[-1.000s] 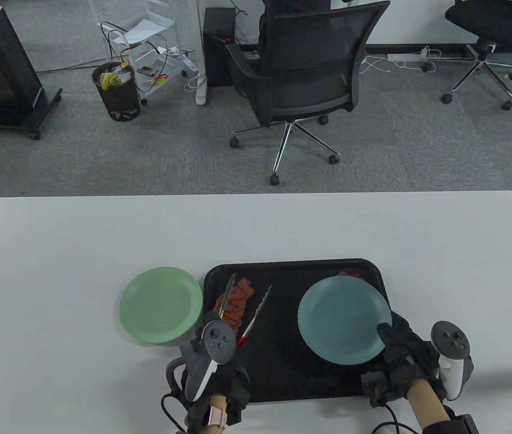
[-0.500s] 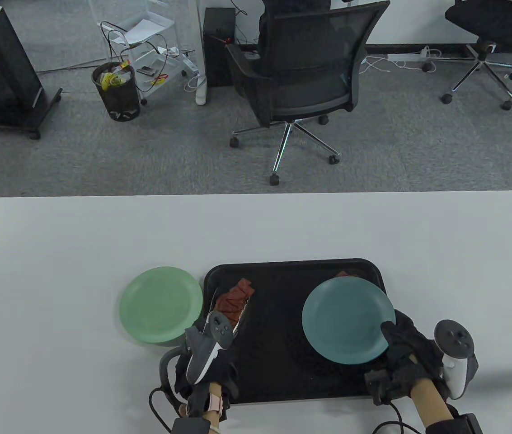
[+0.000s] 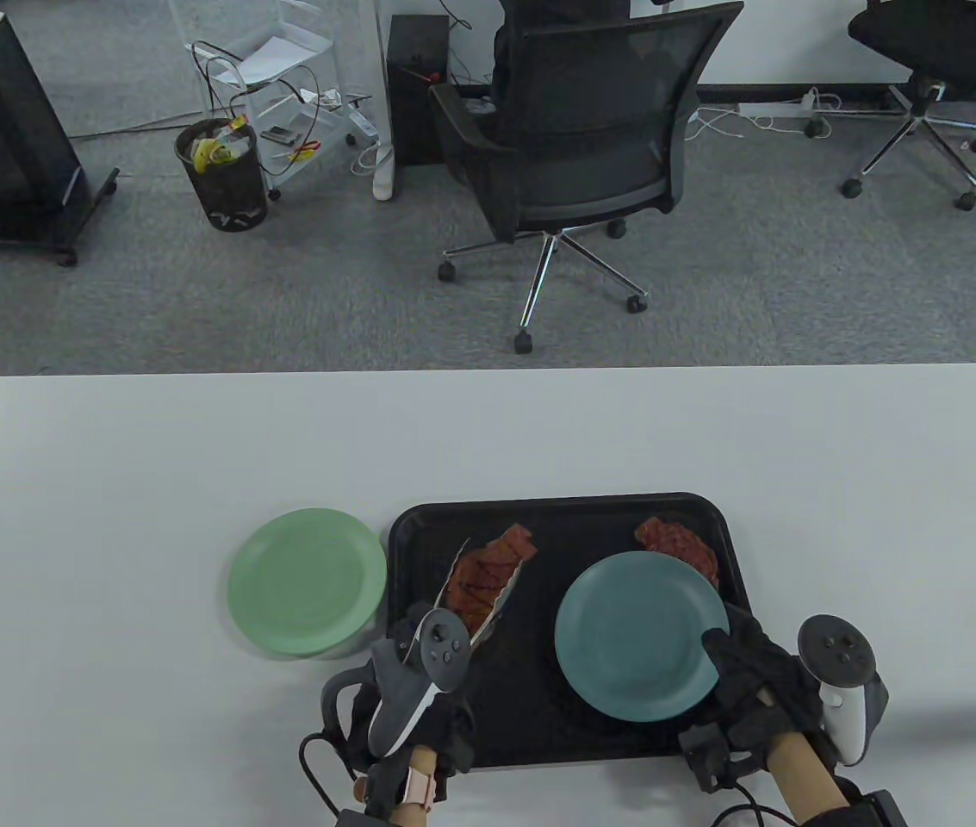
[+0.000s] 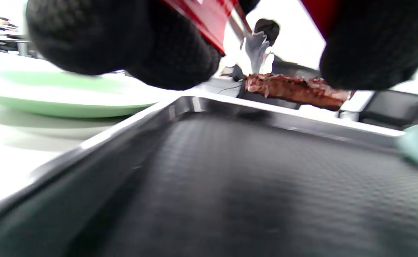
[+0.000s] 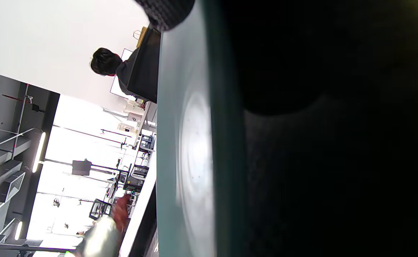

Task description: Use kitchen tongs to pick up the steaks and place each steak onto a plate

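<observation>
Gripping tongs [image 3: 488, 594] (left hand [image 3: 406, 689]) clamping steak [image 3: 488, 575].

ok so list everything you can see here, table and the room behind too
tray: 1, black, on the table's near edge
steak: 1, red-brown, lifted clear of the tray between the tongs
steak: 1, red-brown, on the tray's far right, partly behind the teal plate
tongs: 1, silver with red handle, in the left hand
teal plate: 1, held over the tray
green plate: 1, on the table left of the tray
office chairs: 2, black, on the carpet
waste bin: 1, black, far left
left hand: grips the tongs
right hand: holds the teal plate's rim
</observation>
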Tool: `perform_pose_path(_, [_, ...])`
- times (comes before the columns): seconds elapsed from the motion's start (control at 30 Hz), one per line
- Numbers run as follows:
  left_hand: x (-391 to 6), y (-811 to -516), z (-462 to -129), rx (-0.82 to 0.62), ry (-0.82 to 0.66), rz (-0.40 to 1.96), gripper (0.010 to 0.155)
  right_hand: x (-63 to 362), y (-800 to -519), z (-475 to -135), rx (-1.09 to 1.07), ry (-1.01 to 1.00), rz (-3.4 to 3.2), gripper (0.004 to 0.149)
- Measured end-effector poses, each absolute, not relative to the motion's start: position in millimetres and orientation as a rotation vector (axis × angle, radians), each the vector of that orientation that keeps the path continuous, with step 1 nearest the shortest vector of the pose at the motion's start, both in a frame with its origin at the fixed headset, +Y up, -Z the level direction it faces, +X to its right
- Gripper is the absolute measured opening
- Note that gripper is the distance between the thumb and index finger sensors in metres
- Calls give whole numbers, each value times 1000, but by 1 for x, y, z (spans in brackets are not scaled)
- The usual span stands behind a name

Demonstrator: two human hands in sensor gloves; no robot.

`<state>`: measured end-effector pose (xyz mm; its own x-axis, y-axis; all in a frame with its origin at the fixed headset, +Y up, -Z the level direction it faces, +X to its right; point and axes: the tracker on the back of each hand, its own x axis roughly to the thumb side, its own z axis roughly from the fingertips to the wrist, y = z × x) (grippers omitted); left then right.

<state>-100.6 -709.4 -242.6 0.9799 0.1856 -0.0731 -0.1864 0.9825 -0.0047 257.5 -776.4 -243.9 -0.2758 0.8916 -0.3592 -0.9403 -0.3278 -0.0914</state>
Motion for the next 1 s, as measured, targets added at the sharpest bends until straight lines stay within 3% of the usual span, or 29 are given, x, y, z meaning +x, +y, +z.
perform_pose_path(0.2, [-55, -700, -228, 6, -149, 192, 95, 257, -781, -244, -401, 188, 1813, 53])
perform_pose_path(0.4, [-25, -715, -226, -47, -247, 122, 96, 256, -784, -243, -381, 211, 1727, 52])
perform_pose_path(0.77, [-39, -724, -231, -157, -224, 210, 102, 255, -788, -245, -364, 232, 1706, 52])
perform_pose_path(1.0, [-69, -705, -230, -54, -105, 365, 103, 267, -786, -246, -414, 163, 1688, 52])
